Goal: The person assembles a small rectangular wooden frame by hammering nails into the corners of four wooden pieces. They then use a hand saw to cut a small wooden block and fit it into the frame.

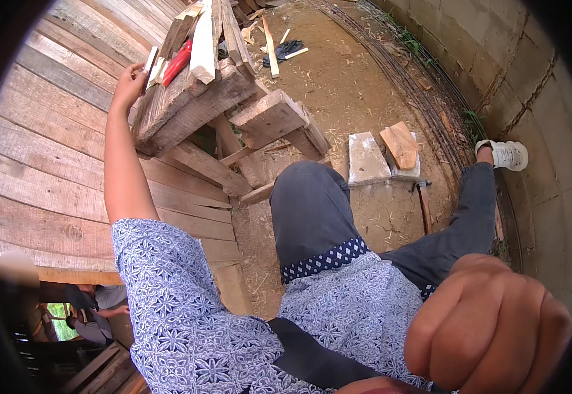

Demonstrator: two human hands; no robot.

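Observation:
My left hand (130, 87) is stretched out to the far left, its fingers closed on a thin pale strip of wood (150, 59) at the edge of a rough wooden bench (194, 108). Beside that strip a long red object (177, 64) lies on the bench top, its kind unclear. A pale wooden board (204, 46) runs along the bench to its right. Close to the camera at the lower right, my right hand (489, 322) is curled into a fist. Whatever it may hold is hidden behind the fingers.
A plank wall (63, 151) borders the left, a block wall (548, 151) the right. On the dirt floor are two blocks (368, 159), a wood offcut (401, 146), a hammer (424, 207) and long metal rods (423, 98). Other people (95, 318) show at lower left.

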